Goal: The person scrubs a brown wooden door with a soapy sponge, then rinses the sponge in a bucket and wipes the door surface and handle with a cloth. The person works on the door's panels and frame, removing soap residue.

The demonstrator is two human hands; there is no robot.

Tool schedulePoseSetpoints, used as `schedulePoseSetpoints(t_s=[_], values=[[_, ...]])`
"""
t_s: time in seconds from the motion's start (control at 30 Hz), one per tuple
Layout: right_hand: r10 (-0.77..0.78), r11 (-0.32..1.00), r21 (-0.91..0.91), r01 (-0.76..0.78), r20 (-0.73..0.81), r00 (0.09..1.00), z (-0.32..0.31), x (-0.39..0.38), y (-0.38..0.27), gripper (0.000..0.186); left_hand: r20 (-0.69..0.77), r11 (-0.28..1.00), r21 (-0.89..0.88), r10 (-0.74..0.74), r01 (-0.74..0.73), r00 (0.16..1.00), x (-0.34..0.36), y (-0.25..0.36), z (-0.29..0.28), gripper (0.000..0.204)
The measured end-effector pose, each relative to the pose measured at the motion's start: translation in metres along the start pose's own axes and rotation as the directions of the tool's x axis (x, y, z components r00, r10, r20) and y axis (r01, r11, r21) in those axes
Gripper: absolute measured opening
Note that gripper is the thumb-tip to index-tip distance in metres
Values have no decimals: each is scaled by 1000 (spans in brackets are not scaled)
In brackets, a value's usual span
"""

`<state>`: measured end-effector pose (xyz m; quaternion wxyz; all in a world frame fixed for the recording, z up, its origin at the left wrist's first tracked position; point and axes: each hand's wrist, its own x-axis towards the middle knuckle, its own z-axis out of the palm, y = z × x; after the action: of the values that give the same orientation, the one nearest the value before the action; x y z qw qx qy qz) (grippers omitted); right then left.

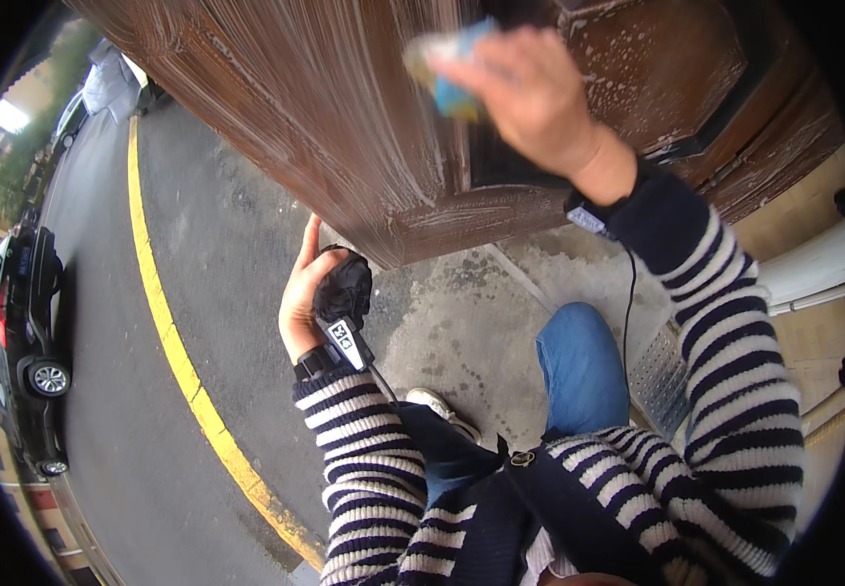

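Blue-and-yellowish wad: a sponge or folded cloth by its look, too blurred to tell which; it sits at the fingers of the right hand, over the brown wooden panelled door.
Wad's likely handling: probably light, soft and squashy, and slippery if it is as wet as the pale streaks on the door suggest; hardly fragile.
Wad's best hold: across its back, judging by its softness, with fingers and thumb on opposite sides and the working face left free.
Right hand: closed around the wad, fingers bent over it, the wad jutting out on the left and below; whether it presses on the wood or hangs just off it, I cannot tell.
Door's likely handling: stiff and heavy, slick where streaked; its bare edge seems a surer hold than its face.
Left hand: beside the door's near lower corner, one finger stretched out toward the edge; contact and the other fingers' grip cannot be told.
Black crumpled fabric bundle: against the left hand's inner side, likely limp and light, well apart from the wad.
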<state>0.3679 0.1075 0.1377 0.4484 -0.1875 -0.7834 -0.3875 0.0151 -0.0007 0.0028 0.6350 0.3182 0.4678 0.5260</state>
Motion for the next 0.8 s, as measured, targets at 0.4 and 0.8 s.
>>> schedulePoseSetpoints(t_s=[0.4,0.8], values=[[65,993,73,-97,357,932,22,-108,-72,38,-40,1000,-14,9,-9,999,0,0,8,82],[-166,960,278,32,476,864,73,-110,-166,27,-50,998,46,38,-36,998,-6,1,12,82]])
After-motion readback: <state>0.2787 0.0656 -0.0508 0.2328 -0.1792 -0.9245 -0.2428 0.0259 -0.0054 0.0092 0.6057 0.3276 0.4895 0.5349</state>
